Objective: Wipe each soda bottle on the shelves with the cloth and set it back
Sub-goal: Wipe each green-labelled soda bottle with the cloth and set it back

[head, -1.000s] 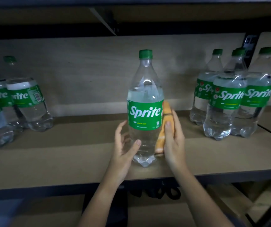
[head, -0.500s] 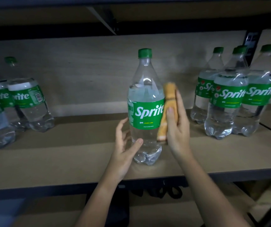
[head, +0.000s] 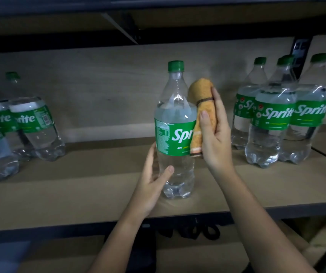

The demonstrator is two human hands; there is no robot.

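Green-capped and see-through, the soda bottle [head: 175,133] stands upright on the shelf [head: 99,194] in the middle of your head view. Your left hand [head: 152,186] curls round its low part at 7 o'clock and holds it steady. Your right hand [head: 214,134] grips the folded orange cloth [head: 202,115] and presses it on the bottle's side at 3 o'clock. I think you are in the wiping step now. Next you would need to turn the bottle so the cloth reaches the rest, then set it back. Count with me: one bottle in your hands, three bottles [head: 272,123] standing close together at 3 o'clock, and three bottles [head: 32,125] I can see at 9 o'clock. One cloth.
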